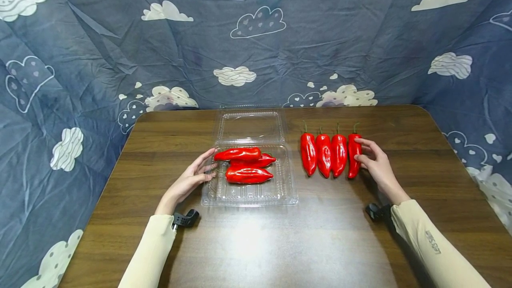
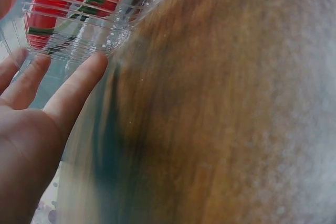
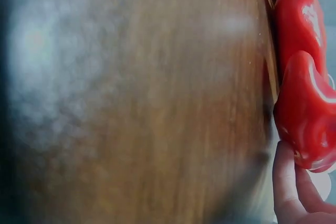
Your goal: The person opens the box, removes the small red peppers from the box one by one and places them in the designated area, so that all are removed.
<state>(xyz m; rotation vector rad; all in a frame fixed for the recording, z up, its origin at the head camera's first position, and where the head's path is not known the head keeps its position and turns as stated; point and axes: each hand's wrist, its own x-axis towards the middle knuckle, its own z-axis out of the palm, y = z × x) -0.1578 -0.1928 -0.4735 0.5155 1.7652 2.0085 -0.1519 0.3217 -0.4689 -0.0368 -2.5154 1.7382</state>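
My left hand (image 1: 189, 182) is at the left side of a clear plastic clamshell container (image 1: 284, 190). In the left wrist view its fingers (image 2: 79, 90) are extended against the container's ridged wall. Inside lie three red peppers, a front one (image 1: 249, 175), a back one (image 1: 240, 154) and one partly hidden between them (image 1: 265, 161). On the right, my right hand (image 1: 378, 166) touches the right side of the rightmost pepper (image 1: 354, 163) in an upright row. The right wrist view shows fairly straight fingers (image 3: 285, 182) against that pepper's surface.
Other red peppers stand in the row on the wooden table (image 1: 332, 234), among them the leftmost one (image 1: 308, 154). The container's lid (image 1: 252, 127) lies open toward the back. A dark cloud-print cloth (image 1: 260, 52) hangs behind the table's far edge.
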